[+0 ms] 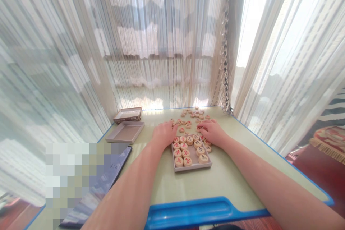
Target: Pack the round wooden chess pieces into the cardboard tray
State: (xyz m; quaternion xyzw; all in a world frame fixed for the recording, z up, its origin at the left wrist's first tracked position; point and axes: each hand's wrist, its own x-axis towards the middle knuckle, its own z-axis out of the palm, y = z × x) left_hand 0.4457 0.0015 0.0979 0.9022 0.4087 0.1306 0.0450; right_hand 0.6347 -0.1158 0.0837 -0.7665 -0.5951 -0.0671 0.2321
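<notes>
From the tray, I see a box at ten o'clock; the left hand at eleven, grip hidden from me; tray central, likely for two-handed reach, pieces seemingly colour-grouped; the right hand at one, fingers curled, pinch unclear.

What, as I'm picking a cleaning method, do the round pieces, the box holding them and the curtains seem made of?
Pieces: probably matte wood, pale tan with red or dark characters. Box: smooth, greyish, thin-walled; cardboard or plastic, I can't tell. Curtains: apparently sheer fabric, since light passes through the folds.
</notes>
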